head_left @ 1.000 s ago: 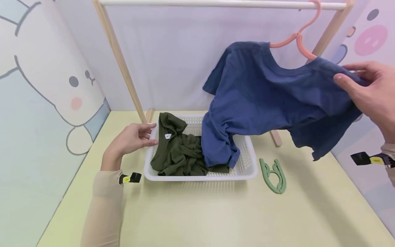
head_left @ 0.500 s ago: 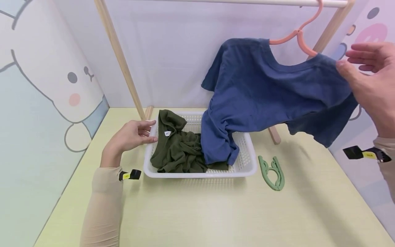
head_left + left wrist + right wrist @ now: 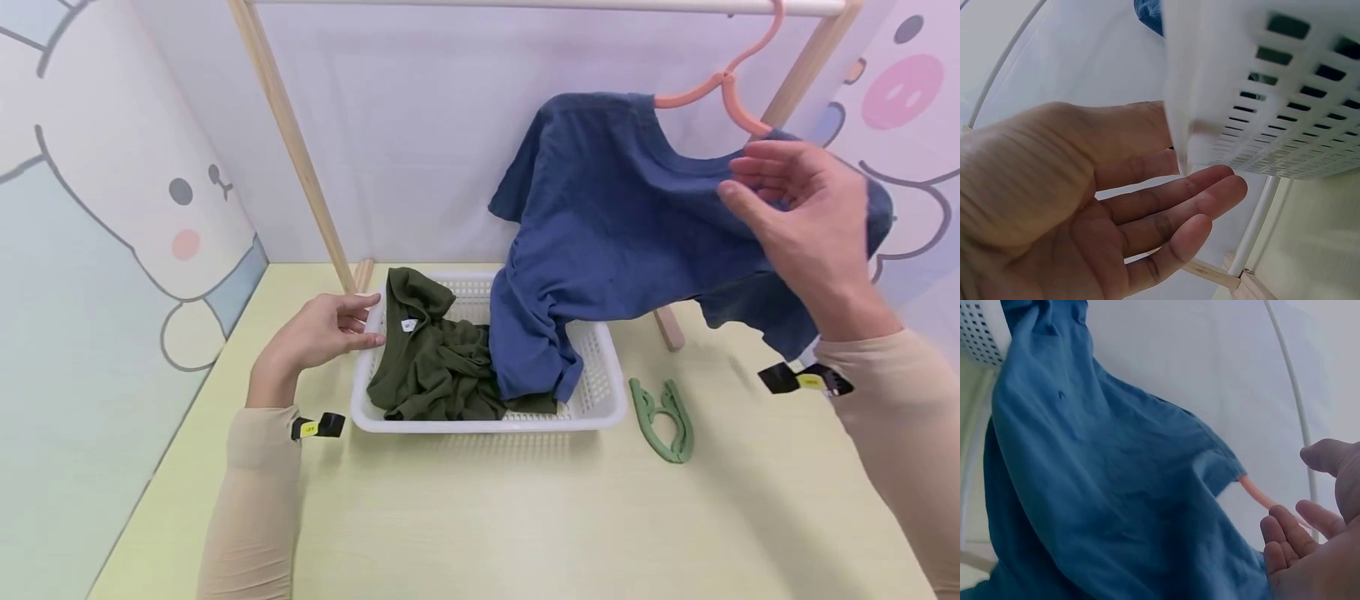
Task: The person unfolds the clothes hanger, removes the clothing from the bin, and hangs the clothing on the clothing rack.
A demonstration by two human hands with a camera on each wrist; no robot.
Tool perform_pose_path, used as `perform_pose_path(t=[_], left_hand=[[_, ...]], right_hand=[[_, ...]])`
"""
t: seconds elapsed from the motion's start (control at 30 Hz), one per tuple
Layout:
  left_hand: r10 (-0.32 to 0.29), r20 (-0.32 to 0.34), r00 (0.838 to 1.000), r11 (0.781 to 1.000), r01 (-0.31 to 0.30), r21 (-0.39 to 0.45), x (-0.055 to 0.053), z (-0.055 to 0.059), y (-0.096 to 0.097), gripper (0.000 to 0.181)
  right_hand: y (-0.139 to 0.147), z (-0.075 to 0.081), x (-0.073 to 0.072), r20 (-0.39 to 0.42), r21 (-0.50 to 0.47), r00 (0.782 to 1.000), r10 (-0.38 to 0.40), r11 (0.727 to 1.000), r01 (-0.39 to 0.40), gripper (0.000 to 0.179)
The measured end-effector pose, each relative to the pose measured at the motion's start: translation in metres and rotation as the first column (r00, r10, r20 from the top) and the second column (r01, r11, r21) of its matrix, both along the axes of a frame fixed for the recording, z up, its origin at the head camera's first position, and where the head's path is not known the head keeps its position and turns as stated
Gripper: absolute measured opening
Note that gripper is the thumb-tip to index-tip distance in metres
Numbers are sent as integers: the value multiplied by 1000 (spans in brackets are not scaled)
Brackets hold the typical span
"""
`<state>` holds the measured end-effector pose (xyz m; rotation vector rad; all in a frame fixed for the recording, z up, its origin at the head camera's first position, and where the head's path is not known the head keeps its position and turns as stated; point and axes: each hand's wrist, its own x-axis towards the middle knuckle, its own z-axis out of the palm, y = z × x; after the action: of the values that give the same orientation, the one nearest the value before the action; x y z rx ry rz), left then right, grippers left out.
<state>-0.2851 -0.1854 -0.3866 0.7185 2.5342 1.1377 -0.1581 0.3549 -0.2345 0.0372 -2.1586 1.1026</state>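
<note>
The right hand (image 3: 817, 221) has swung inward, loose and empty, before the hung blue shirt (image 3: 615, 225). Its tail (image 3: 534, 362) rests in the basket (image 3: 480, 427) the left hand (image 3: 318, 332) pinches; a nudge there could drag it askew.

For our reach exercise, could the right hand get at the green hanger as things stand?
Probably yes: the right hand looks empty, and the green hanger lies uncovered on the table.

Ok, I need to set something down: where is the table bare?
Bare: the tabletop in front of the white basket, right of the left sleeve; also right of the green folding hanger. Crowded: the basket, holding the dark green garment and part of the blue T-shirt.
</note>
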Motion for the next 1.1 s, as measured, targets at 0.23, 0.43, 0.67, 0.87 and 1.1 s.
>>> perform_pose_path(t=[0.23,0.43,0.67,0.87,1.1], left_hand=[[1,-7,1000,1000,-1,-11,-1,-1,0,75],[-1,-13,1000,1000,1,-6,-3,-3,0,74],[5,-10,1000,1000,-5,-1,-2,-3,0,74],[8,0,1000,1000,-8,-14,-3,-3,0,74],[10,-4,1000,1000,-10,-10,-3,-4,0,74]], right_hand=[[-8,-36,-18,43,0,995,92,996,-92,48],[-19,-67,-29,96,16,984,153,988,-155,50],[-31,-102,-35,167,29,972,167,984,-174,43],[-38,-125,-36,253,46,955,152,984,-169,43],[-42,-146,-39,290,88,949,121,985,-152,44]])
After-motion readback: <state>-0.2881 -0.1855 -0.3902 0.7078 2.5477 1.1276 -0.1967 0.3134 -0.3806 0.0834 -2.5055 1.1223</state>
